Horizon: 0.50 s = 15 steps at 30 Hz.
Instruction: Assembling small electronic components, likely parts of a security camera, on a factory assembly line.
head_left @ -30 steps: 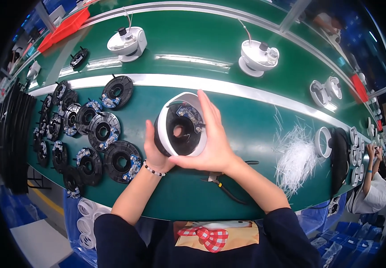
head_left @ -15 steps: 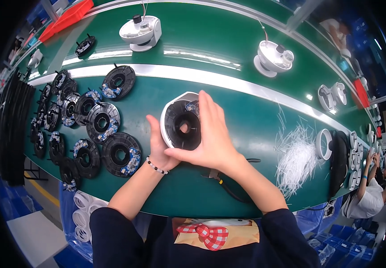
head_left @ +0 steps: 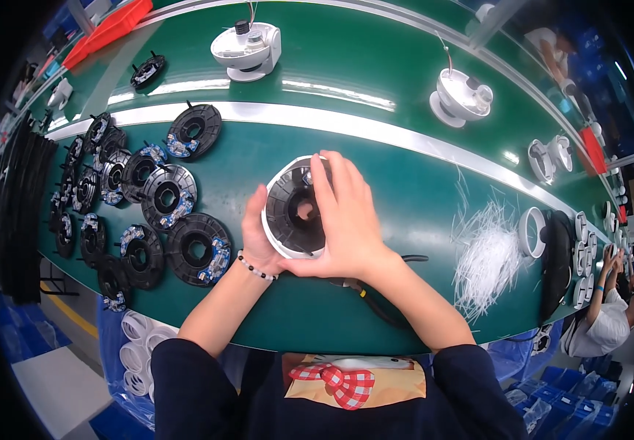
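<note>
Between my hands, above the green table, is a black round disc [head_left: 285, 213] with a hole in its middle, seated in a white ring [head_left: 268, 233]. My left hand [head_left: 256, 238] supports the ring from the left and underneath, and a bit of skin shows through the hole. Across the right side lies my right hand [head_left: 350, 220], fingers pressed over the disc's face and thumb along the lower rim. That hand hides the right part of the disc and most of a small blue circuit board [head_left: 307, 177] near its top.
Several black discs with blue boards [head_left: 169, 199] lie at the left. At the right are a heap of thin white strips [head_left: 487, 253] and an upright white ring [head_left: 532, 232]. Pliers with a dark handle [head_left: 383, 309] lie near my right forearm. White housings [head_left: 246, 55] stand on the far strip.
My right hand's fingers have come further over the disc's face, and the disc and ring have tilted and shifted slightly left. The white housings on the far strip have moved right.
</note>
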{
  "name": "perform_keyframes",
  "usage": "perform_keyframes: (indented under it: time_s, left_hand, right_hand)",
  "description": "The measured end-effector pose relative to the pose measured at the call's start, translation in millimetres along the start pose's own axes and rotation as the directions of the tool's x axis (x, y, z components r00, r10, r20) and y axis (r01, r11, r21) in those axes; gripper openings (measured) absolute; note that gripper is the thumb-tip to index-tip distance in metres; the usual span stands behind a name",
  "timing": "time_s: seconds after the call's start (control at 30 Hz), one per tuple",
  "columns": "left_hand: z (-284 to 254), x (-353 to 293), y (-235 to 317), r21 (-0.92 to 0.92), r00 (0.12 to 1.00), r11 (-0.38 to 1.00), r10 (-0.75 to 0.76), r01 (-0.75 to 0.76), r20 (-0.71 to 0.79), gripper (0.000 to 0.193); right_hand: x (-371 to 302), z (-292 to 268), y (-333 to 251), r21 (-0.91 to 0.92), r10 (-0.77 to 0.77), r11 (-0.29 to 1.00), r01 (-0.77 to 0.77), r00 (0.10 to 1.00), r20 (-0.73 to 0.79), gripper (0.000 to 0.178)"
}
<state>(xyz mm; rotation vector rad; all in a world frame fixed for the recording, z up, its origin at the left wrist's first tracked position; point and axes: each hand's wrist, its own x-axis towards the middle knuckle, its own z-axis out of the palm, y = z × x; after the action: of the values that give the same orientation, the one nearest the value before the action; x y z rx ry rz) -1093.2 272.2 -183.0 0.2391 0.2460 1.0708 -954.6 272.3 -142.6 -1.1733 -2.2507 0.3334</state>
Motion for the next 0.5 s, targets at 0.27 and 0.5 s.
perform_keyframes:
  time_s: [0.27, 0.5]
  left_hand:
    - [40, 30, -3, 0.181, 0.970, 0.982, -0.011, 0.056, -0.244, 0.041]
    - [23, 163, 10, 0.377, 0.982, 0.924, 0.001, 0.071, -0.187, 0.045]
  right_hand:
    - [-11, 0, 39, 0.090, -0.064, 0.993, 0.081, 0.983, -0.172, 0.101]
    - [-73, -53, 30, 0.022, 0.075, 0.997, -0.073, 0.985, -0.156, 0.082]
